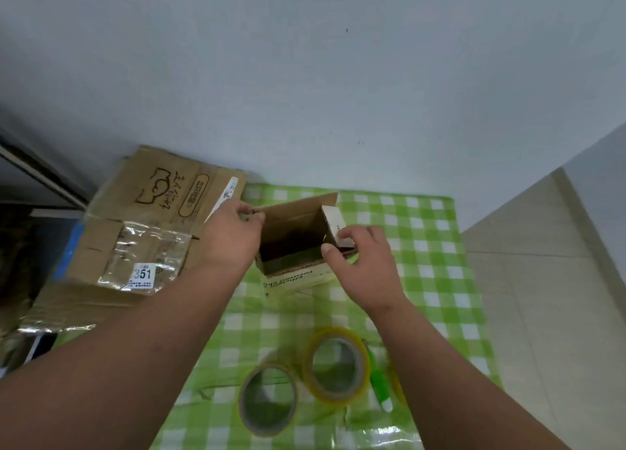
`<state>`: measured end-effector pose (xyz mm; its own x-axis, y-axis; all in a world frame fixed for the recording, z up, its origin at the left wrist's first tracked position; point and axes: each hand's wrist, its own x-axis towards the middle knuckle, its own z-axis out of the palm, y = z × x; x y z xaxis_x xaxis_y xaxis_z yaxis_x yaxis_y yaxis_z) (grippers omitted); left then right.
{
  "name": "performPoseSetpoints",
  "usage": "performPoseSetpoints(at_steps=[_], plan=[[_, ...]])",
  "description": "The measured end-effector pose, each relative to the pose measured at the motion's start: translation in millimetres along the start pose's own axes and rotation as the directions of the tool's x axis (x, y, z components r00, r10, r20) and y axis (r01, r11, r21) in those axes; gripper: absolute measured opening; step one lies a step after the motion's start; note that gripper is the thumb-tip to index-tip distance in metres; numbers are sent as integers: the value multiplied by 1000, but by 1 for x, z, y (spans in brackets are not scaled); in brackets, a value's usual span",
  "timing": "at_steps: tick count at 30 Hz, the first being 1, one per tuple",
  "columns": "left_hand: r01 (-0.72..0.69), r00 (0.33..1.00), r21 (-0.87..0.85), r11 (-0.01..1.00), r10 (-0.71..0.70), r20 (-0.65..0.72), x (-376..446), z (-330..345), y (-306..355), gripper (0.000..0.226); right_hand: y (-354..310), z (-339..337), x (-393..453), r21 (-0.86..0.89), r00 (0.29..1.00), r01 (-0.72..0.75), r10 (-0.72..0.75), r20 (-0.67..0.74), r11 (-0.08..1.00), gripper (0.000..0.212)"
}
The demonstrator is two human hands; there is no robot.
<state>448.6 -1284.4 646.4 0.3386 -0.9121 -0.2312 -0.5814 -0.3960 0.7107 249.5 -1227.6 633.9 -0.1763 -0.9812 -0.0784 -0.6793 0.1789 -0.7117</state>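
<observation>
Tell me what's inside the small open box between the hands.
The small box shows bare brown inner walls and a dark, shadowed bottom with no contents visible. The left hand and right hand cover its side edges, hiding those corners.

A: The cloth (423, 246) has a check pattern, light green and white.
B: Yes. The small box (291, 246) is brown, dark inside, with one white flap.
A: The bigger tape roll (338, 333) is yellow, the smaller tape roll (271, 369) a duller yellow; the pen (379, 382) is green and white.
B: At the left edge, the flat cartons (162, 192) are brown with black print.
</observation>
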Motion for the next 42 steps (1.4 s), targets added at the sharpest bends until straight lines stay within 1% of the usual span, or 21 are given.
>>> performPoseSetpoints(at_steps=[2,4,6,7,8,10,13,15,18,20,22,24,26,28,30,32,33,34,36,39,42], plan=[[25,999,-16,1000,-25,-40,-3,2,0,30,4,-2,2,34,999,54,-54,0,998,37],[26,996,-51,998,-30,-78,-9,2,0,39,8,-4,3,29,994,104,-104,20,994,51],[4,991,-94,996,-16,-131,-17,2,-1,37,12,-6,4,10,989,132,-133,71,991,65],[-15,988,-92,996,1,-152,-21,2,-2,33,14,-6,6,7,987,135,-135,92,991,67],[-45,987,-68,997,34,-155,-26,2,-2,29,15,-5,8,12,985,133,-134,110,991,66],[-128,987,-23,992,125,-96,-33,3,-5,27,17,-3,11,29,980,133,-136,143,991,63],[-199,980,-61,978,199,4,-41,1,-9,34,19,-1,16,51,975,129,-136,178,990,63],[-244,966,-42,969,246,73,-45,-2,-11,37,21,-1,20,72,975,121,-132,178,990,53],[-326,932,88,941,304,198,-48,-5,-12,45,25,1,25,86,977,121,-134,167,989,37],[-357,921,128,925,327,211,-45,-6,-13,42,26,2,26,94,977,125,-139,161,988,36],[-341,927,96,935,317,201,-41,-6,-14,35,28,5,27,125,978,122,-140,152,985,34],[-304,938,43,952,292,186,-34,-6,-16,30,28,7,28,152,983,105,-125,132,983,25],[-281,950,24,959,275,148,-29,-4,-18,33,28,11,30,146,990,83,-98,101,986,21],[-255,961,-8,967,254,111,-26,-1,-20,52,28,14,31,145,996,38,-50,78,989,36],[-240,964,-44,970,244,110,-23,1,-23,80,30,14,31,154,996,11,-24,82,988,63],[-242,959,-52,969,247,139,-17,2,-26,104,31,12,34,145,993,39,-55,106,989,85],[-245,956,-29,969,247,158,-13,1,-27,109,30,10,35,110,988,72,-86,125,991,91],[-258,951,20,966,250,179,-10,-1,-26,108,28,8,38,62,982,112,-120,148,992,94],[-286,945,112,952,261,195,-7,-4,-23,92,24,6,46,-13,965,180,-174,194,984,93],[-307,948,115,945,292,130,-13,-1,-24,58,22,8,51,-41,959,206,-193,206,978,64],[-338,939,83,938,330,96,-25,6,-32,45,25,10,45,-16,965,220,-215,152,975,45]])
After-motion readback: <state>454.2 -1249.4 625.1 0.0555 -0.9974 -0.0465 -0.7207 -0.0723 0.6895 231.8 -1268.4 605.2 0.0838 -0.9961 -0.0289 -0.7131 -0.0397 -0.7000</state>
